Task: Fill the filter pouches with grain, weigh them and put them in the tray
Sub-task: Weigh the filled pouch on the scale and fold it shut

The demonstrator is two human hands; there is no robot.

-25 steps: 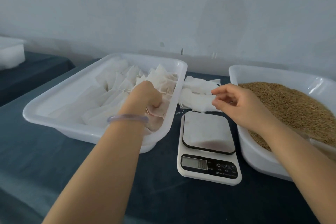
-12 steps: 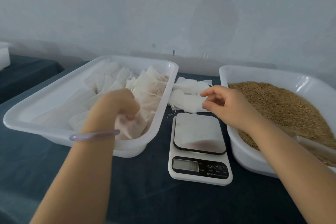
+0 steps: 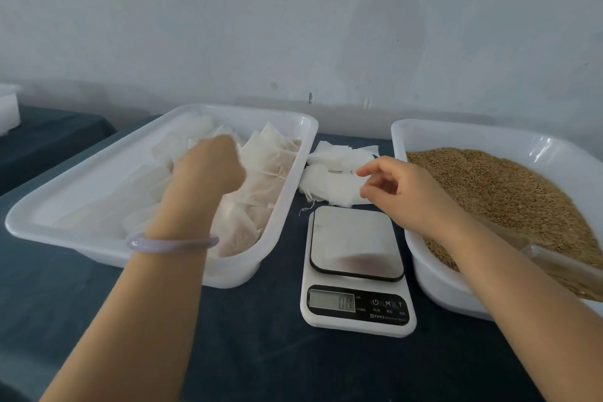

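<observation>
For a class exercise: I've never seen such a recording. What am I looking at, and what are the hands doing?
A camera on a person's head looks down at their bare hands. On the dark table stand a tray of filled pouches, a scale with nothing on it, and a tub of grain. Behind the scale lie empty pouches. The left hand is curled over the tray; whether it holds anything is hidden. The right hand reaches the empty pouches, thumb and forefinger apart.

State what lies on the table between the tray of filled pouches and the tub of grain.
In the head view: a digital scale, its platform bare, and behind it a heap of empty pouches, at the fingertips of the right hand.
</observation>
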